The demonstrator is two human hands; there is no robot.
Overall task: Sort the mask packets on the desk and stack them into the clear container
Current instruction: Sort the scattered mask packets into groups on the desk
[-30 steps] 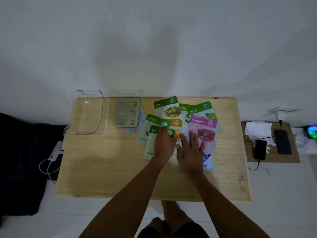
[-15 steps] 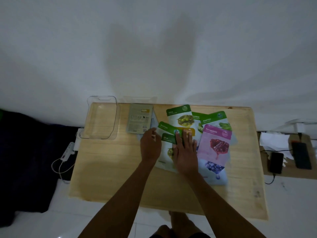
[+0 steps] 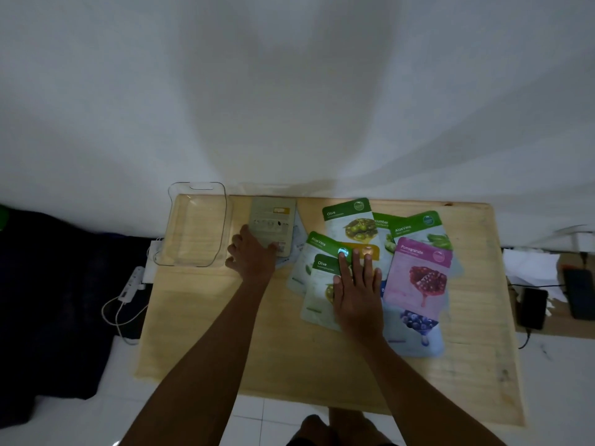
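The left hand (image 3: 252, 257) lay with loosely spread fingers on the lower edge of a grey packet (image 3: 273, 224) turned back-side up, left of the frame's middle; whether it had any real grip on that packet I could not tell. The right hand (image 3: 357, 289) was pressed flat, fingers spread, on an olive packet (image 3: 317, 296) in the overlapping fan of packets right of centre, where a pomegranate packet (image 3: 418, 278) lay over a blueberry one (image 3: 415, 329). The clear container (image 3: 196, 225) stood empty at the desk's (image 3: 289, 365) far left corner, just beside the left hand and hanging a little past the desk edge. The packets looked slick, so a sideways drag would likely pull neighbours along and undo the sorting. A careless push while stacking could nudge the container off that corner. The dim light might cause two similar green packets to be mixed up
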